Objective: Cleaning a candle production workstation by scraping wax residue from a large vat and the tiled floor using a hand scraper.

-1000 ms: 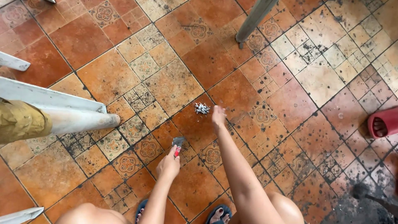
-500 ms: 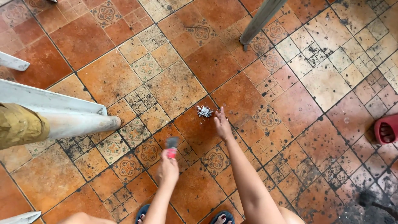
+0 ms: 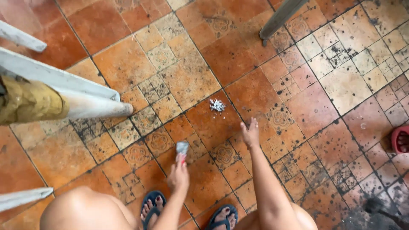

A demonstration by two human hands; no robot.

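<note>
The fingers (image 3: 182, 164) of the left hand (image 3: 179, 175) were pinched around a small grey-white object (image 3: 182, 148), which stuck up above the fingertips and hung just over the orange patterned floor tiles (image 3: 187, 81); what kind of thing it was could not be told from this view, and a red-painted nail showed at the grip. The right hand (image 3: 250, 133) was held out lower over the floor with its fingers spread and loose, holding nothing, the fingertips pointing toward a little heap of grey-white scraps (image 3: 217, 105) that lay on a tile near them but apart. The heap sat ahead of both hands, nearer the right one. Below the hands, two feet in dark blue flip-flops (image 3: 152, 204) stood on the tiles between the person's bare knees. To the left, pale painted wooden legs (image 3: 68, 96) of some piece of furniture reached across the floor, with a mustard-coloured cloth (image 3: 30, 102) wrapped over one of them. A grey metal leg (image 3: 281, 17) slanted down at the top of the view, and a red sandal (image 3: 400, 138) lay at the right edge, where the tiles were paler and speckled with black grime.
</note>
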